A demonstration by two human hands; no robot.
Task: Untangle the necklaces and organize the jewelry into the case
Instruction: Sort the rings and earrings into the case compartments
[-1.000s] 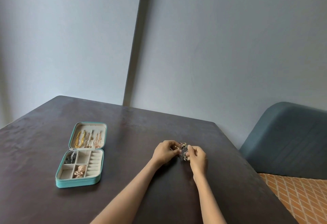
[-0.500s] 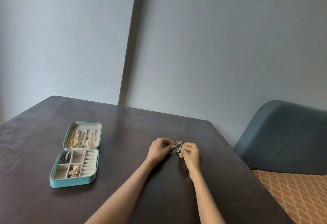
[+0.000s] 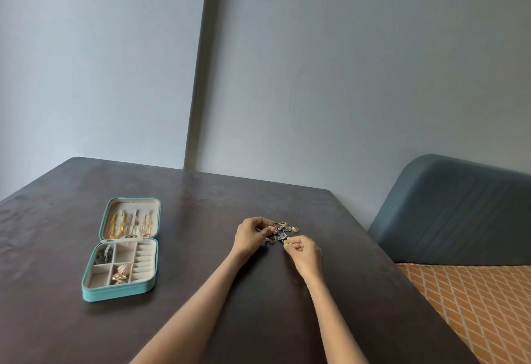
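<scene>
Right of the case (image 3: 120, 292), jewelry (image 3: 284, 231): tiny, light, prob. snaggy. Left hand (image 3: 251, 236) & right hand (image 3: 304, 251) each pinch one piece; grip by fingertips.

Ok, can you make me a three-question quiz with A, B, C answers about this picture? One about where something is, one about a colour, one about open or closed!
1. Where is the jewelry case compared with the hands?
A. To their left
B. To their right
C. Between them

2. What colour is the outside of the case?
A. Red
B. Teal
C. Black

3. Is the case open or closed?
A. Zipped closed
B. Lying open
C. Standing on its edge

Answers:
1 A: it lies on the table left of the left hand and right hand.
2 B: its rim is teal.
3 B: the chains in its lid and the compartments both show.
</scene>
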